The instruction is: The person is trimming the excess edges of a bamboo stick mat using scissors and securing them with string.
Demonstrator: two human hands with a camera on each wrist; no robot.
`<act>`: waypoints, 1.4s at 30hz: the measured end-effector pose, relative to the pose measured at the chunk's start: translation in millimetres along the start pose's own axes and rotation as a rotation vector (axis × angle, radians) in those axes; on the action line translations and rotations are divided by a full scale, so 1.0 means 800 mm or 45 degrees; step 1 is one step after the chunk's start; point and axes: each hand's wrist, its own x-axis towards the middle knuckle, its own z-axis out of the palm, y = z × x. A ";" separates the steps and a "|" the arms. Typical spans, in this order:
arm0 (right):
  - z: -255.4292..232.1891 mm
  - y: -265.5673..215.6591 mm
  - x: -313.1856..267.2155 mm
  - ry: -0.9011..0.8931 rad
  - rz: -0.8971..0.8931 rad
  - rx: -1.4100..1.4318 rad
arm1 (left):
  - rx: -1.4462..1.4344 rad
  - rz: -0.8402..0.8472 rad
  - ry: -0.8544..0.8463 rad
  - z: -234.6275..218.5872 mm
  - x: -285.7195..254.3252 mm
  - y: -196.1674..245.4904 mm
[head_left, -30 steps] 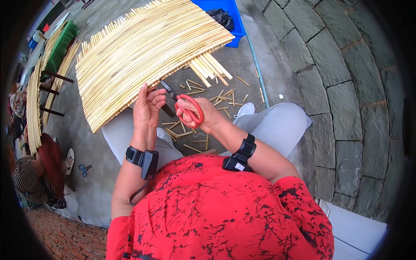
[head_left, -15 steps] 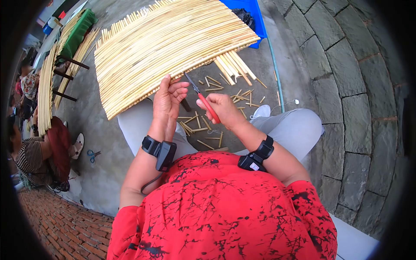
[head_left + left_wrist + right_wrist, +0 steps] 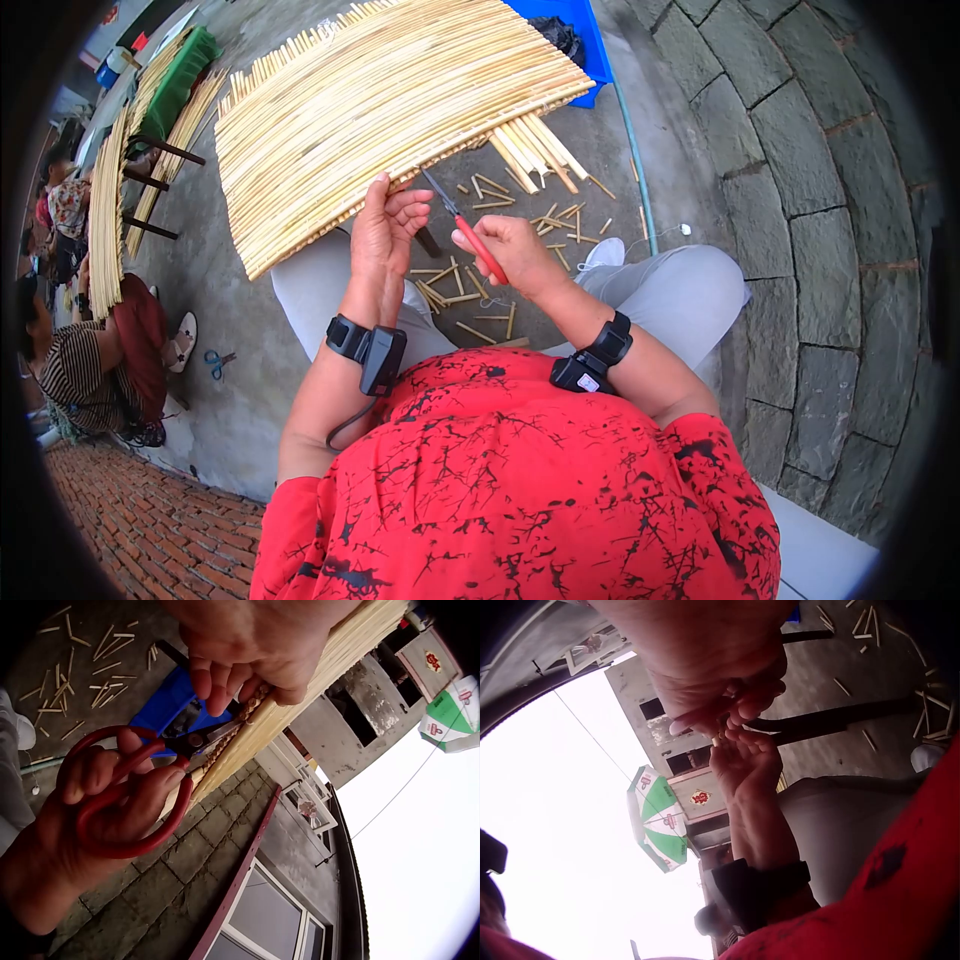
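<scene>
A large mat of pale sticks [image 3: 400,100] slopes over the person's lap, bound along its near edge with a braided cord [image 3: 217,755]. At this edge the left hand [image 3: 378,240] pinches the mat, thumb on top and the other fingers curled below. The right hand [image 3: 518,258] grips red-handled scissors [image 3: 476,243], its fingers through the loops. Their dark blades [image 3: 217,734] lie along the braided edge, just beside the left fingertips. In the right wrist view the right hand [image 3: 712,660] hides most of the scissors.
Cut stick pieces [image 3: 463,290] litter the ground between the legs. Longer sticks [image 3: 540,150] show below the mat's right end, near a blue bin [image 3: 598,40]. Another person [image 3: 85,360] sits at left near blue-handled scissors [image 3: 216,363] on the ground and a second stick mat [image 3: 107,215].
The head view has shifted, so hands and mat appear farther right. The scissors have turned, their red loops now edge-on. The left hand stays at the mat's edge.
</scene>
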 end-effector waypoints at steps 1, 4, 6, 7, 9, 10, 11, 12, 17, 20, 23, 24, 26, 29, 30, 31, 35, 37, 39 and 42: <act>0.000 0.001 0.002 0.009 0.000 -0.029 | 0.001 0.004 0.010 0.000 0.000 0.000; 0.001 0.003 0.004 0.032 -0.031 -0.082 | 0.008 -0.011 0.040 0.000 0.001 0.000; -0.002 -0.005 0.005 0.043 -0.063 -0.108 | 0.011 -0.026 0.061 0.001 0.002 0.001; -0.009 -0.011 0.006 0.055 -0.162 -0.292 | 0.003 -0.035 0.080 0.002 0.003 0.002; -0.013 -0.023 0.009 0.063 -0.260 -0.476 | -0.007 -0.045 0.103 0.003 0.002 0.002; -0.013 -0.027 0.012 0.084 -0.282 -0.542 | -0.005 -0.048 0.103 0.003 0.002 0.003; -0.013 -0.032 0.014 0.105 -0.303 -0.609 | -0.004 -0.053 0.102 0.004 0.003 0.004; -0.014 -0.039 0.013 0.108 -0.299 -0.608 | -0.003 -0.057 0.102 0.004 0.003 0.004; -0.032 -0.065 0.009 0.112 -0.347 -0.967 | 0.018 -0.049 0.084 0.002 0.002 0.005; -0.057 -0.101 -0.007 0.005 -0.309 -1.308 | 0.031 -0.032 0.077 0.001 -0.001 0.007; -0.070 -0.104 -0.007 0.031 -0.589 -1.510 | 0.045 -0.015 0.077 -0.002 -0.002 0.007; -0.069 -0.105 -0.005 0.025 -0.592 -1.516 | 0.038 -0.012 0.080 -0.002 -0.003 0.007; -0.070 -0.107 0.002 -0.025 -0.683 -1.635 | 0.030 -0.013 0.090 -0.001 -0.003 0.007; -0.071 -0.106 0.014 -0.062 -0.790 -1.694 | 0.024 -0.012 0.107 -0.004 -0.003 0.007; -0.071 -0.103 0.019 -0.070 -0.795 -1.697 | 0.019 -0.009 0.112 -0.004 -0.004 0.007; -0.072 -0.099 0.023 -0.063 -0.825 -1.691 | 0.020 -0.018 0.111 -0.003 -0.005 0.008; -0.075 -0.099 0.034 -0.078 -0.833 -1.756 | 0.017 -0.026 0.075 -0.007 -0.003 0.008; -0.076 -0.104 0.037 -0.105 -0.809 -1.773 | 0.013 -0.020 0.071 -0.008 -0.003 0.007; -0.078 -0.107 0.041 -0.137 -0.781 -1.794 | 0.004 -0.017 0.066 -0.009 -0.003 0.006; -0.084 -0.112 0.044 -0.161 -0.845 -1.763 | 0.009 -0.011 0.067 -0.008 -0.003 0.007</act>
